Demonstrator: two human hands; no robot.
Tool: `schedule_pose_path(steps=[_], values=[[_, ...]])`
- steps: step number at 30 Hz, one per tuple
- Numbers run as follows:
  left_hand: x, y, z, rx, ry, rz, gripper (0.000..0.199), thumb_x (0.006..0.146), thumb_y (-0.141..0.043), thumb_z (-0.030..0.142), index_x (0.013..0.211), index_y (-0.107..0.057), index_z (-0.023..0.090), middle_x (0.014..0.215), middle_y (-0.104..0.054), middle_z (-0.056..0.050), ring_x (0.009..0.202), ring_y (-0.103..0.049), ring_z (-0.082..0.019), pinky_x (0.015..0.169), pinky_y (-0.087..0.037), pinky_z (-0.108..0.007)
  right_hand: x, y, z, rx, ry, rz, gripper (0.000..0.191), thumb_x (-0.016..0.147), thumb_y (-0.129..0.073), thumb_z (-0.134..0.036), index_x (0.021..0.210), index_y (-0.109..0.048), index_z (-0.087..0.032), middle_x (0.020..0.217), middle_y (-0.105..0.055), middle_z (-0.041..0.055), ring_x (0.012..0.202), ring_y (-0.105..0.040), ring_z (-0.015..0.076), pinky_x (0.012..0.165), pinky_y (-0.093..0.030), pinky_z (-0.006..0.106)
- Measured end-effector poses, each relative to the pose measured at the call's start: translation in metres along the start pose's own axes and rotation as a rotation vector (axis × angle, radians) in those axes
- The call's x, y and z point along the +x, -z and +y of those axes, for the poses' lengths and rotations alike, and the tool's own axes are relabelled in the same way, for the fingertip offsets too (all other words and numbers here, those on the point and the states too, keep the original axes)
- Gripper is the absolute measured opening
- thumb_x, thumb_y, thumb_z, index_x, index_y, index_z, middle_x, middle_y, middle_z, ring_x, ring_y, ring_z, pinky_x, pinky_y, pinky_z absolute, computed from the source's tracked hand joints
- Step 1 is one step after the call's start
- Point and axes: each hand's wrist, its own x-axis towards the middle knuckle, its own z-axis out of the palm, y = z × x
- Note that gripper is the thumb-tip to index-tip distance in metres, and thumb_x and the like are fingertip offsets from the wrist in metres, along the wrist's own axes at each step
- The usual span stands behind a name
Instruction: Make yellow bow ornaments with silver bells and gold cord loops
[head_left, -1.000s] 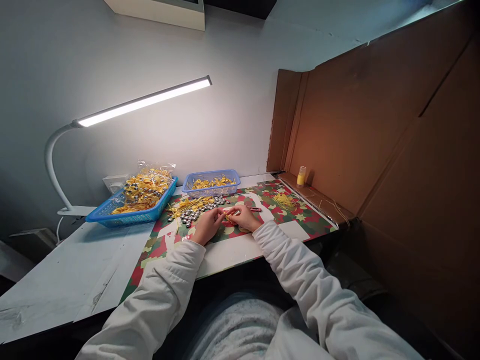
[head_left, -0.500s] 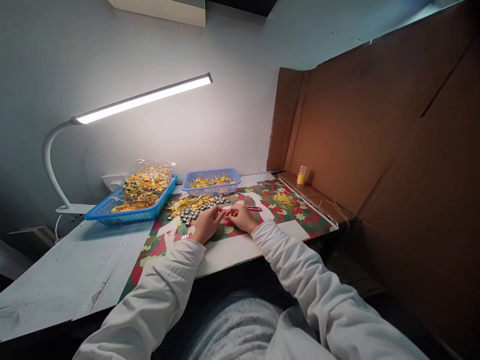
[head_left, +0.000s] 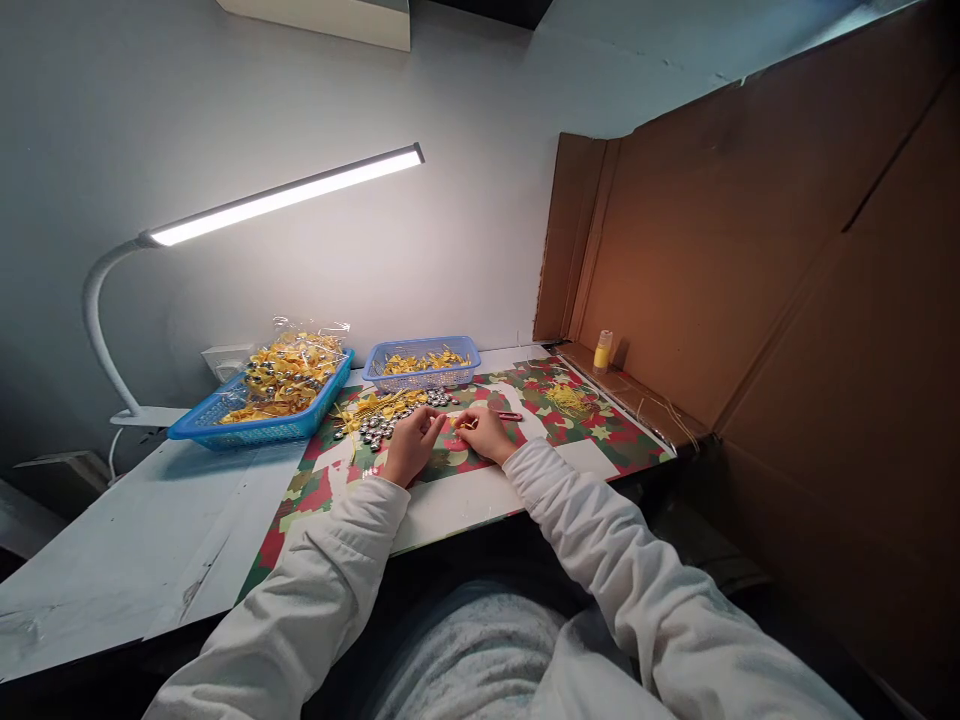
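My left hand (head_left: 412, 443) and my right hand (head_left: 484, 436) face each other low over the patterned mat, fingertips a little apart. The fingers of both are bent into a pinch. A small yellow ribbon-like piece (head_left: 451, 422) shows at the fingertips of my right hand. What my left fingers hold, if anything, is hidden. Just beyond my left hand lies a heap of silver bell-like beads (head_left: 375, 432), with yellow ribbon-like pieces (head_left: 382, 404) behind it. A pink-handled tool (head_left: 510, 415) lies beside my right hand, partly covered by it.
A blue basket (head_left: 330, 405) of yellow and silver pieces stands at left, a smaller blue basket (head_left: 421, 378) at the back. Thin yellow strands (head_left: 568, 401) lie on the mat (head_left: 637, 450). Right are a yellow bottle (head_left: 602, 354) and cardboard wall (head_left: 712, 250). A lamp (head_left: 292, 195) hangs above.
My fingertips were close together and are now slightly apart. More of the small yellow piece shows by my right fingers. The baskets and heaps are unchanged.
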Motion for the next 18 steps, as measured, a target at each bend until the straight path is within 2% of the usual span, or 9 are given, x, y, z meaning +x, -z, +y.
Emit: schedule_pose_path(steps=[9, 12, 14, 16, 18], values=[[0.0018, 0.0006, -0.0008, 0.130, 0.081, 0.036, 0.029, 0.093, -0.053, 0.042, 0.082, -0.060, 0.016, 0.061, -0.050, 0.003, 0.056, -0.048, -0.013, 0.062, -0.041, -0.028, 0.0027, 0.0036, 0.0008, 0.006, -0.071, 0.006, 0.029, 0.095, -0.059, -0.034, 0.117, -0.061, -0.015, 0.115, -0.063, 0.0082, 0.099, -0.064, 0.0187, 0.085, -0.056, 0.039], [0.0029, 0.0040, 0.0012, 0.204, 0.118, 0.108, 0.026, 0.091, -0.050, 0.038, 0.090, -0.063, 0.016, 0.081, -0.062, -0.007, 0.081, -0.059, -0.024, 0.074, -0.043, -0.036, 0.0037, 0.0041, 0.0013, 0.008, -0.096, 0.010, 0.030, 0.095, -0.060, -0.034, 0.117, -0.061, -0.014, 0.115, -0.063, 0.0081, 0.098, -0.064, 0.0187, 0.085, -0.056, 0.039], [0.0032, 0.0057, 0.0031, 0.242, 0.119, 0.143, 0.027, 0.090, -0.049, 0.036, 0.099, -0.064, 0.015, 0.104, -0.063, -0.015, 0.104, -0.056, -0.032, 0.084, -0.042, -0.042, 0.0040, 0.0042, 0.0016, 0.018, -0.106, 0.018, 0.029, 0.095, -0.060, -0.034, 0.116, -0.061, -0.014, 0.114, -0.063, 0.0079, 0.097, -0.064, 0.0183, 0.084, -0.056, 0.038], [0.0027, 0.0054, 0.0050, 0.254, 0.076, 0.096, 0.025, 0.088, -0.052, 0.034, 0.102, -0.064, 0.017, 0.112, -0.063, -0.015, 0.112, -0.054, -0.033, 0.090, -0.040, -0.043, 0.0040, 0.0046, 0.0016, 0.035, -0.113, 0.030, 0.029, 0.095, -0.060, -0.034, 0.115, -0.061, -0.014, 0.112, -0.064, 0.0077, 0.096, -0.064, 0.0180, 0.083, -0.056, 0.038], [0.0014, 0.0028, 0.0061, 0.248, 0.007, -0.018, 0.017, 0.084, -0.059, 0.032, 0.095, -0.066, 0.020, 0.105, -0.068, -0.011, 0.106, -0.057, -0.029, 0.090, -0.041, -0.039, 0.0037, 0.0053, 0.0009, 0.057, -0.119, 0.040, 0.028, 0.095, -0.060, -0.034, 0.114, -0.061, -0.014, 0.112, -0.064, 0.0075, 0.095, -0.064, 0.0178, 0.083, -0.056, 0.038]])
